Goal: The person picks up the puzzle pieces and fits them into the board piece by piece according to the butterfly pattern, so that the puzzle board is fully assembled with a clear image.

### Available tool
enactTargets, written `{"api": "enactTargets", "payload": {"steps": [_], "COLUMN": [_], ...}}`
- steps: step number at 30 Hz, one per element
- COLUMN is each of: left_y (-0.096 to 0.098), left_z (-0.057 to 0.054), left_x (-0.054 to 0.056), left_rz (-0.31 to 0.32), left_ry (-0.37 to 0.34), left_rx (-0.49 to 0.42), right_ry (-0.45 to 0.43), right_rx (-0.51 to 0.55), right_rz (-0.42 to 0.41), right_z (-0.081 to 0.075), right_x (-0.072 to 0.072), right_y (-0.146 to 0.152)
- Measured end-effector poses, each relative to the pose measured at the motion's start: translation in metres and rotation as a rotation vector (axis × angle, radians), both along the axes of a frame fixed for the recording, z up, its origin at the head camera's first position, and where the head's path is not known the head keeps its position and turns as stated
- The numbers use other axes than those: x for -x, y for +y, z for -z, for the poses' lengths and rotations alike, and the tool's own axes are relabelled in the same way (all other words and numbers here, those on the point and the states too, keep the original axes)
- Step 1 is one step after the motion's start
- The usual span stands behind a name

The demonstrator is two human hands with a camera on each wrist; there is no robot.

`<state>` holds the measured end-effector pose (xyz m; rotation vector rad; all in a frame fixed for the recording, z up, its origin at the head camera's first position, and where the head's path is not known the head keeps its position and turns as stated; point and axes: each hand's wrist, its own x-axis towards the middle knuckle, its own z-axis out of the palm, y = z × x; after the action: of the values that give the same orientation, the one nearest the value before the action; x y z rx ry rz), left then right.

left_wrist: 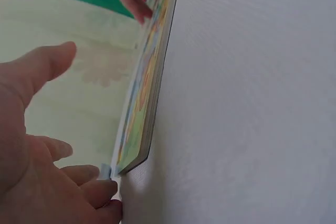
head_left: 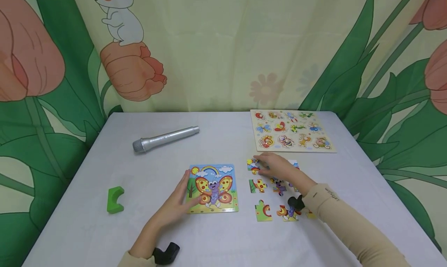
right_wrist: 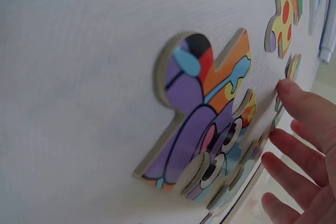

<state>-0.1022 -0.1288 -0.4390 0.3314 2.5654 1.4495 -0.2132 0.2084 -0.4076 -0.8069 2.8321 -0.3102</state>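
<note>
A square butterfly puzzle board [head_left: 214, 189] lies flat on the white table. My left hand [head_left: 174, 201] is at its left side, fingers extended along the edge and thumb over the lower left of the picture. In the left wrist view, fingertips [left_wrist: 107, 190] meet the board's corner. Right of the board, several loose puzzle pieces lie in rough rows. My right hand [head_left: 276, 168] pinches the upper left puzzle piece [head_left: 252, 166] between thumb and fingers. Below it lie a spotted wing piece [head_left: 257, 186] and a green piece [head_left: 262, 212]. A purple butterfly-face piece [right_wrist: 197, 114] lies near that hand.
A wooden board with insect pictures [head_left: 293, 131] lies at the back right. A silver microphone [head_left: 165, 139] lies at the back left, and a green notched block [head_left: 114, 200] at the left. Behind the table hangs a printed curtain [head_left: 216, 49].
</note>
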Motion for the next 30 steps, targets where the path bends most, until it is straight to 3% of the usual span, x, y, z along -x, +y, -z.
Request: {"api": "enactTargets", "payload": {"steps": [11, 22, 30], "left_y": [0.007, 0.011, 0.013], "left_z": [0.01, 0.009, 0.003], "left_x": [-0.004, -0.004, 0.001], "left_rz": [-0.005, 0.011, 0.028], "left_ry": [-0.017, 0.01, 0.003], "left_rx": [0.101, 0.174, 0.209], "right_ry": [0.022, 0.041, -0.011], "right_rx": [0.011, 0.076, 0.191], "right_rz": [-0.011, -0.01, -0.022], "right_z": [0.002, -0.003, -0.006], "right_x": [0.004, 0.005, 0.004], "right_y": [-0.003, -0.009, -0.021]}}
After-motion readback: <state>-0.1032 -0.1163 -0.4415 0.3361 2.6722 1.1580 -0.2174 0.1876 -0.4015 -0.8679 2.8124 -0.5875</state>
